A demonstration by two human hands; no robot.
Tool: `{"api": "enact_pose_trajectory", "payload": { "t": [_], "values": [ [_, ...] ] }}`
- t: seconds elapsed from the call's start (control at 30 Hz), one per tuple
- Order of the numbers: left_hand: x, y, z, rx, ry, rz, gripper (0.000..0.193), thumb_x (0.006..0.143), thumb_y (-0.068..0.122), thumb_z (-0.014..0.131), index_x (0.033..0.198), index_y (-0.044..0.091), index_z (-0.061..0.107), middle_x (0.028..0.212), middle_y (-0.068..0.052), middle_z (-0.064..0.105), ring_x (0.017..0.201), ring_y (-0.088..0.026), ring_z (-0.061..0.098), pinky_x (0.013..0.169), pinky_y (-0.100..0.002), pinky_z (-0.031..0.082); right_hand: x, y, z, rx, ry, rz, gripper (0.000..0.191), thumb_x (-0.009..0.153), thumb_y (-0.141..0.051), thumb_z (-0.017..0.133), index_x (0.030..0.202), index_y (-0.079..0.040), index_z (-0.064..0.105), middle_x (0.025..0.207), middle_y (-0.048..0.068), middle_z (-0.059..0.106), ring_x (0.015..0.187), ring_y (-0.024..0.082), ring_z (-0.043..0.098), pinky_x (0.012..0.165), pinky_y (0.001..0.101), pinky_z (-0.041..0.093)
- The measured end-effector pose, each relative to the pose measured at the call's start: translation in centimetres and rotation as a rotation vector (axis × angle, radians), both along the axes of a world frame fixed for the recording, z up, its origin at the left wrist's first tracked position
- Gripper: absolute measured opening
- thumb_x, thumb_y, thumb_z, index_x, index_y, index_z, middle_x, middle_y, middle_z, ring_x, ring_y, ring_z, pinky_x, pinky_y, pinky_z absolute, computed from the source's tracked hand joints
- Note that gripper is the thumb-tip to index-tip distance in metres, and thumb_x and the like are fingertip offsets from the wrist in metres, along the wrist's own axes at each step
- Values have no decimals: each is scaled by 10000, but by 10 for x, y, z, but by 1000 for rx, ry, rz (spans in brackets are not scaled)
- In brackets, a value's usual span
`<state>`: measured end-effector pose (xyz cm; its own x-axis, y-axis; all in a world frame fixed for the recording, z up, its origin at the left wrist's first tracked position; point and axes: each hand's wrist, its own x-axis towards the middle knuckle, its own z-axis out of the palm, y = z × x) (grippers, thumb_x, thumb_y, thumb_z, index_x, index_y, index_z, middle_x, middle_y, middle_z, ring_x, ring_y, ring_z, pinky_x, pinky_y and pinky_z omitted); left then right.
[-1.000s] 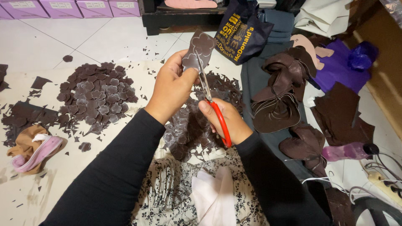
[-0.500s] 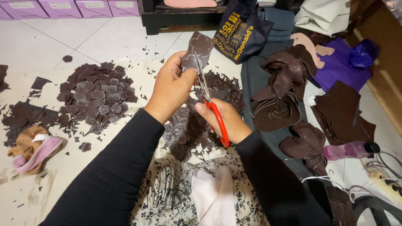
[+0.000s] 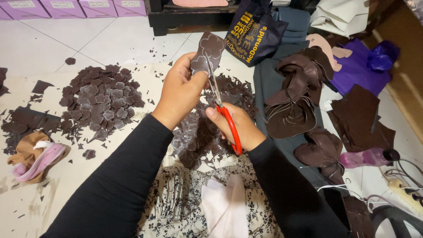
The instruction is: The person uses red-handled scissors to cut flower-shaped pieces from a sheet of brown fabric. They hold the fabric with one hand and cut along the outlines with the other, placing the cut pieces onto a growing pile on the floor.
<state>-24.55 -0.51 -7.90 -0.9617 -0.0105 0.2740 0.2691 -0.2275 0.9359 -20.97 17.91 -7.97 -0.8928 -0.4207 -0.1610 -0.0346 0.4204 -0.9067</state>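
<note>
Left hand point(image 3: 180, 90) pinching brown flower-marked sheet point(image 3: 207, 53), raised above floor. Right hand point(image 3: 235, 128) gripping red-handled scissors point(image 3: 222, 110), blades at sheet's lower edge. Large pile of cut flowers point(image 3: 103, 101) at left, another below hands point(image 3: 196, 139); uncut brown pieces point(image 3: 357, 117) waiting at right. Judged well underway, not finished.

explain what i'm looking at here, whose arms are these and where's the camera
The camera sits on a person's head and looks down, so the two black-sleeved arms are that person's own. The left hand holds up a dark brown piece of sheet material with flower outlines. The right hand works a pair of red-handled scissors, whose blades meet that piece. On the pale floor covering lies a pile of cut brown flower shapes, with more below the hands. To the right are larger curled brown pieces, a dark carrier bag and purple fabric.
</note>
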Motion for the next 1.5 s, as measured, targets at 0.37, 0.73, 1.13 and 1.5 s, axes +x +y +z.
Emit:
{"api": "enact_pose_trajectory", "payload": {
  "t": [0.37,0.73,1.13,1.5],
  "values": [
    [-2,1,-3,29,-18,11,396,941,48,581,1331,-19,569,977,-21,684,782,-69,629,731,-232,553,-2,1,0,14,-2,7,471,957,-561,562,846,-103,561,614,-25,508,509,86,544,479,256,473],
    [-2,1,-1,77,-11,4,381,963,42,567,1338,-24,569,987,-30,682,790,-75,629,742,-239,552,-3,3,-8,-138,-100,28,448,1011,-499,535,860,-78,543,632,-8,500,522,83,503,490,243,446],
    [1,2,2,119,-10,-18,381,959,34,558,1335,-28,574,1048,-42,694,808,-74,626,759,-243,554,-2,10,-13,-287,-156,114,466,1023,-515,510,959,-57,558,753,3,537,627,89,538,570,245,486],
    [0,2,-3,74,7,3,361,964,43,580,1319,-23,581,1031,-27,684,816,-69,636,751,-237,554,-1,5,-10,-137,-5,90,458,998,-533,543,948,-78,562,665,-13,524,563,79,533,533,243,467]
  ]
}}
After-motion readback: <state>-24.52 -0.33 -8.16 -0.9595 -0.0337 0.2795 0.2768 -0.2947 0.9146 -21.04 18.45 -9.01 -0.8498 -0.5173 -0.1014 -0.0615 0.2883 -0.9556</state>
